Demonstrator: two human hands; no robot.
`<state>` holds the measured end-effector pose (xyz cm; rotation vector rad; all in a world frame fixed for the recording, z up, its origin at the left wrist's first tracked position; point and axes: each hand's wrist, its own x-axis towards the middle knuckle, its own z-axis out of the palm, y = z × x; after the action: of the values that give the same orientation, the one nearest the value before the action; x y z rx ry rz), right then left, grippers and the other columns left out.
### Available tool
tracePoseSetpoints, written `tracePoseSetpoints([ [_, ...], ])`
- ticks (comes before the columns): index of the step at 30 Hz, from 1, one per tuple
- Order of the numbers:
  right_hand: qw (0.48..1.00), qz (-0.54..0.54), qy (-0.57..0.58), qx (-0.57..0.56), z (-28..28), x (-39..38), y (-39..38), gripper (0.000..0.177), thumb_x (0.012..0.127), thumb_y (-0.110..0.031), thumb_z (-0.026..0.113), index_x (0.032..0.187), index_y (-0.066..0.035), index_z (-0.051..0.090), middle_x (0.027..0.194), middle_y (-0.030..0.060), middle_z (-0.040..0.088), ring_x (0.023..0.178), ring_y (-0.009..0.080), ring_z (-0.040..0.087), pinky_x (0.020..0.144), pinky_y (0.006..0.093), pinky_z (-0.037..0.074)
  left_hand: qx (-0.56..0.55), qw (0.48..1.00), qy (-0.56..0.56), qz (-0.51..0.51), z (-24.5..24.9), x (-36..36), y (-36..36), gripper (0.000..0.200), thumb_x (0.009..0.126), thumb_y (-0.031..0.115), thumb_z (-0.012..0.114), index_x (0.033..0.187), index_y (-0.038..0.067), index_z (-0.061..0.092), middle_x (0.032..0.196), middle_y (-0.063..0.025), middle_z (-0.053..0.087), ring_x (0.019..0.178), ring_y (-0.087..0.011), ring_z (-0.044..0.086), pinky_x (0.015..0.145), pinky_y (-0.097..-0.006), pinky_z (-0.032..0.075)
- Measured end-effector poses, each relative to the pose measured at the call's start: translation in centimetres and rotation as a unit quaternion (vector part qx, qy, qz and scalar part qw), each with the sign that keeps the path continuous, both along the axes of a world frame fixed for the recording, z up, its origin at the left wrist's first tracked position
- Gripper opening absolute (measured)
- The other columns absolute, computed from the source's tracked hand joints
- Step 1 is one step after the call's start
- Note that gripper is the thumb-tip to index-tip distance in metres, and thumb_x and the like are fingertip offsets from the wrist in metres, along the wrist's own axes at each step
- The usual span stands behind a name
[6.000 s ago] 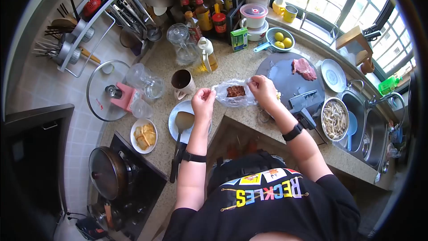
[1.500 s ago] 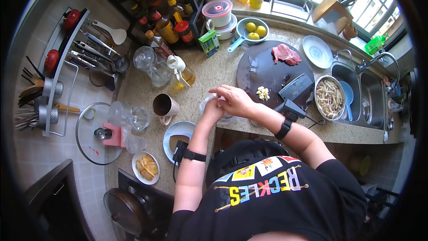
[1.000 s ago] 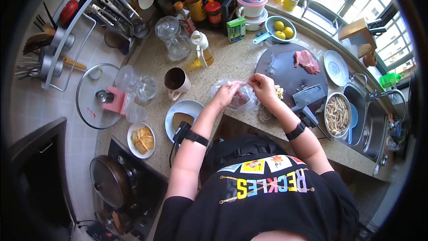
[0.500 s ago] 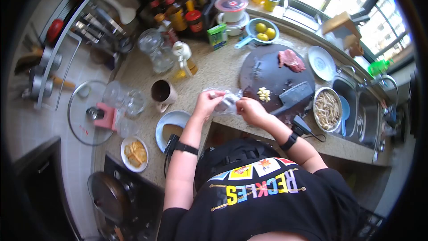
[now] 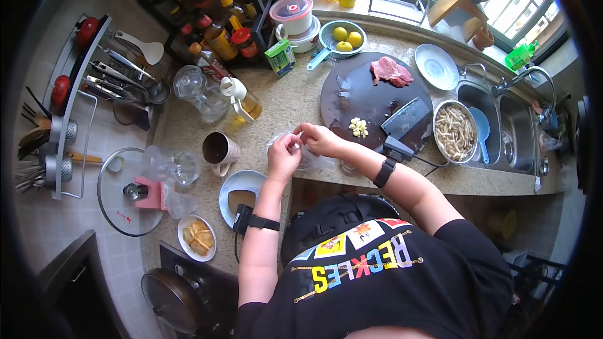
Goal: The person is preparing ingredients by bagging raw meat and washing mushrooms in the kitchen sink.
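Head view, mid-frame: left hand (image 5: 285,156) and right hand (image 5: 321,140) each pinch the clear bag (image 5: 311,162), likely to steady its limp plastic.

Left grip (image 5: 284,158) and right grip (image 5: 322,142) pinching plastic bag (image 5: 314,161), garlic (image 5: 358,127) and raw meat (image 5: 391,72) on round board (image 5: 344,103)

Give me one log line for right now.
left hand: pinching plastic bag | right hand: pinching same bag | chopping board: garlic cloves, raw meat, cleaver
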<state>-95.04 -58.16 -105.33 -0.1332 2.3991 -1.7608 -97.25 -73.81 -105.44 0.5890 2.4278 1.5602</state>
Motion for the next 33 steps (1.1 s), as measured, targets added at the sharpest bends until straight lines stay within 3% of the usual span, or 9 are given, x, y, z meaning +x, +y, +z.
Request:
tracePoseSetpoints([
  [2,1.0,0.008,0.001,-0.017,-1.6,-0.3,0.1,0.025,0.077,0.0,0.047,0.1,-0.002,0.056,0.071,0.0077,0.062,0.068,0.0153,0.059,0.067,0.0302,0.047,-0.104,0.962,0.253,0.008,0.4,-0.2,-0.2,0.01,0.065,-0.003,0.059,0.073,0.004,0.058,0.068,-0.0045,0.057,0.058,-0.0183,0.053,0.054,-0.0299,0.043],
  [3,0.999,0.013,0.036,0.007,-2.0,-0.3,-0.1,0.027,0.075,-0.002,0.048,0.099,-0.004,0.059,0.072,0.0107,0.063,0.067,0.02,0.061,0.065,0.0325,0.048,-0.128,0.952,0.278,0.006,0.7,0.1,-0.4,0.013,0.063,-0.001,0.059,0.074,0.005,0.057,0.077,-0.0106,0.057,0.072,-0.03,0.055,0.065,-0.0385,0.045],
  [6,0.994,0.032,0.082,0.07,-3.1,-0.8,-0.1,0.027,0.073,-0.005,0.052,0.097,-0.007,0.065,0.071,0.0122,0.063,0.064,0.0204,0.062,0.063,0.0325,0.049,-0.141,0.931,0.333,0.054,0.1,0.5,-0.5,0.016,0.063,0.0,0.06,0.078,0.006,0.057,0.081,-0.0096,0.057,0.076,-0.0296,0.054,0.069,-0.0391,0.045],
  [14,0.989,0.05,-0.044,-0.133,-2.7,-1.8,0.1,0.021,0.072,-0.005,0.06,0.091,0.0,0.065,0.069,0.0061,0.064,0.064,0.0102,0.061,0.06,0.0261,0.049,-0.07,0.942,0.311,0.105,-0.2,1.0,-0.7,0.01,0.07,0.002,0.064,0.076,0.004,0.057,0.08,-0.0104,0.058,0.077,-0.0296,0.057,0.068,-0.0377,0.046],
  [20,0.985,-0.081,0.021,0.153,-1.5,-1.3,0.9,0.014,0.065,-0.016,0.064,0.074,-0.005,0.066,0.066,0.0108,0.064,0.063,0.023,0.063,0.061,0.0327,0.049,-0.095,0.947,0.287,0.106,-0.7,2.2,-1.8,0.01,0.069,0.005,0.067,0.07,0.004,0.058,0.069,-0.0108,0.058,0.067,-0.029,0.057,0.06,-0.0371,0.044],
  [24,0.975,-0.105,-0.003,0.194,-1.1,-1.2,1.1,0.012,0.065,-0.018,0.064,0.069,-0.007,0.064,0.067,0.0111,0.063,0.068,0.0261,0.063,0.062,0.0364,0.049,-0.104,0.96,0.241,0.096,-0.1,4.2,-2.6,0.011,0.069,0.005,0.067,0.067,0.004,0.057,0.066,-0.0108,0.057,0.064,-0.0289,0.057,0.058,-0.0371,0.044],
  [27,0.959,-0.124,0.038,0.25,-0.9,-0.6,0.4,0.021,0.066,-0.023,0.068,0.079,-0.009,0.064,0.072,0.01,0.063,0.07,0.028,0.062,0.063,0.0378,0.049,-0.108,0.976,0.179,0.054,0.0,4.5,-3.3,0.017,0.068,0.003,0.068,0.082,0.004,0.059,0.081,-0.0101,0.058,0.069,-0.0256,0.057,0.058,-0.0352,0.045],
  [32,0.927,-0.093,0.162,0.326,-0.6,1.6,3.4,0.049,0.067,-0.039,0.072,0.1,-0.008,0.054,0.082,0.0111,0.062,0.075,0.033,0.061,0.065,0.0406,0.049,-0.158,0.93,0.299,0.14,2.6,3.9,-4.6,0.07,0.063,0.002,0.071,0.125,0.012,0.042,0.116,-0.0083,0.042,0.081,-0.0204,0.054,0.061,-0.0308,0.046],
  [33,0.917,-0.048,0.11,0.381,0.5,2.8,3.4,0.047,0.068,-0.038,0.072,0.097,-0.006,0.053,0.08,0.0123,0.062,0.075,0.033,0.061,0.065,0.0411,0.049,-0.074,0.947,0.247,0.194,2.8,3.6,-4.2,0.058,0.065,0.005,0.071,0.118,0.009,0.05,0.105,-0.0106,0.051,0.078,-0.0199,0.055,0.063,-0.0303,0.046],
])
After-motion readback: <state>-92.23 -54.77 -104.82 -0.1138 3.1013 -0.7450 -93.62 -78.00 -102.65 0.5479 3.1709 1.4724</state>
